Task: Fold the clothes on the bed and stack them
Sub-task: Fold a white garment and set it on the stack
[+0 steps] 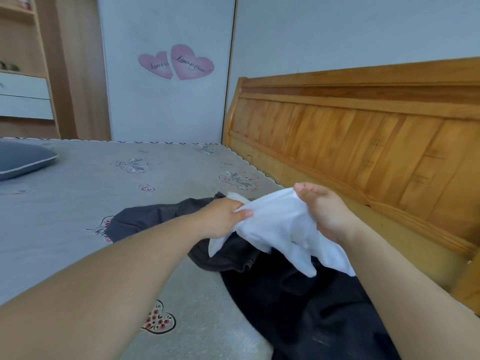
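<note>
Head view shows both hands raised over the bed, each clamped on the same white garment [275, 224]. At about 9 o'clock of the cloth, the left hand [220, 216] pinches a bunched edge between thumb and curled fingers. At about 3 o'clock, the right hand [322, 211] grips the other side, its fingers wrapped into the fabric with the thumb on top. The hands sit apart, with the cloth stretched loosely between them. Crumpled and unfolded, the white garment hangs in uneven points from its lower edge.

Beneath it, toward 6 o'clock, a black garment [298, 307] lies spread and wrinkled on the bed. A dark grey garment [155, 216] lies rumpled at 9 o'clock, touching the black one.

Covering the bed [78, 203] is a grey sheet printed with small hearts and flowers. A blue-grey pillow [23, 158] rests at 10 o'clock. A wooden headboard [363, 141] runs from 1 to 3 o'clock. At 12 o'clock, a white panel bears two pink heart stickers [179, 62], with wooden shelving [23, 74] at 11 o'clock.
</note>
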